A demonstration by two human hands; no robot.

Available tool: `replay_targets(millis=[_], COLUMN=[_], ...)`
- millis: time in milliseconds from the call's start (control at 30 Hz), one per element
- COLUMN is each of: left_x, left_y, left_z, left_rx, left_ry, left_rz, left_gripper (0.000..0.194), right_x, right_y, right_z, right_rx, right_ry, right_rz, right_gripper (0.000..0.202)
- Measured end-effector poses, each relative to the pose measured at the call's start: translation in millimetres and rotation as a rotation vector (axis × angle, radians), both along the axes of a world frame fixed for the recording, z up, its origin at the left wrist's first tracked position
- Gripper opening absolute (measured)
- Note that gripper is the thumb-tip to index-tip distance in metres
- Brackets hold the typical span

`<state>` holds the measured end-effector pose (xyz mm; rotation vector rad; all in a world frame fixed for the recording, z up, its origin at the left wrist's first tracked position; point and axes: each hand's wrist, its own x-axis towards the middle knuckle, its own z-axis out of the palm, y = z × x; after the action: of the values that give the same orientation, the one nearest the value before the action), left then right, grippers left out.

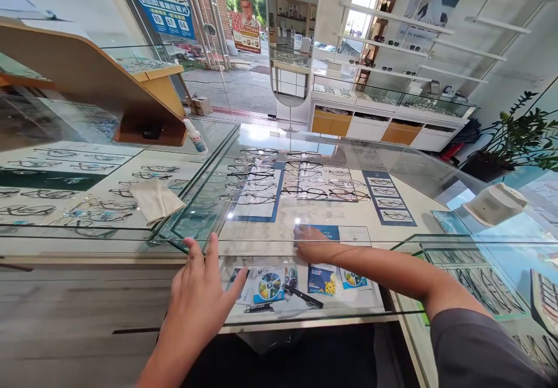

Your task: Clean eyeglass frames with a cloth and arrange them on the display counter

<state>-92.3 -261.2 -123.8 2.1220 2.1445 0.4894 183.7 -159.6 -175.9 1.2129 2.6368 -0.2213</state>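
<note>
My left hand [198, 298] is open, fingers spread, by the front corner of the glass display case [181, 238]; its fingertips overlap the glass edge. Across the counter reaches my right arm, and my right hand [310, 244] looks curled at the left end of a blue and white leaflet [333, 233]. What its fingers hold, if anything, is hidden. Behind it, eyeglasses [305, 192] lie in rows. Below, the front compartment holds a round-patterned card [269, 286], a black pen [304, 296] and a blue booklet with a yellow cartoon [321, 279].
A beige cloth [157, 201] and a white bottle [196, 137] rest on the left glass. Blue frame trays [389, 198] lie farther back. At right are a white device [496, 204], a tray of glasses [483, 289] and a potted plant [510, 138].
</note>
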Motion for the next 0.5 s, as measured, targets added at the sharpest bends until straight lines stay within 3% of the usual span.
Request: replay_targets(millis=[100,167,233,333,400,500], left_x=[1.4,1.5,1.0,-0.5,-1.3,-1.8], left_y=[-2.2,-4.2,-5.9,-7.5,-7.8,-8.1], left_z=[4.9,7.3,8.0,6.4,4.9,3.8], left_rx=[-0.010,-0.028,-0.042,-0.034,-0.021,-0.018], left_ry=[-0.001,-0.002,-0.008,-0.025,-0.036,-0.046], left_rz=[-0.005,-0.012,-0.023,-0.047,-0.054,-0.053], left_gripper=[0.096,0.095,0.095,0.095,0.093,0.092], right_x=[2.6,27.6,67.9,133.1,164.0,183.7], right_y=[-43.7,-53.2,-41.9,0.0,28.3,54.6], right_z=[25.1,61.9,110.3,173.9,192.4,184.5], right_rx=[-0.170,-0.243,-0.220,0.110,0.261,0.266], right_ry=[-0.113,-0.142,-0.077,0.070,0.031,0.015], right_rz=[0.022,0.042,-0.017,-0.206,-0.263,-0.251], right_gripper=[0.022,0.029,0.038,0.037,0.028,0.017])
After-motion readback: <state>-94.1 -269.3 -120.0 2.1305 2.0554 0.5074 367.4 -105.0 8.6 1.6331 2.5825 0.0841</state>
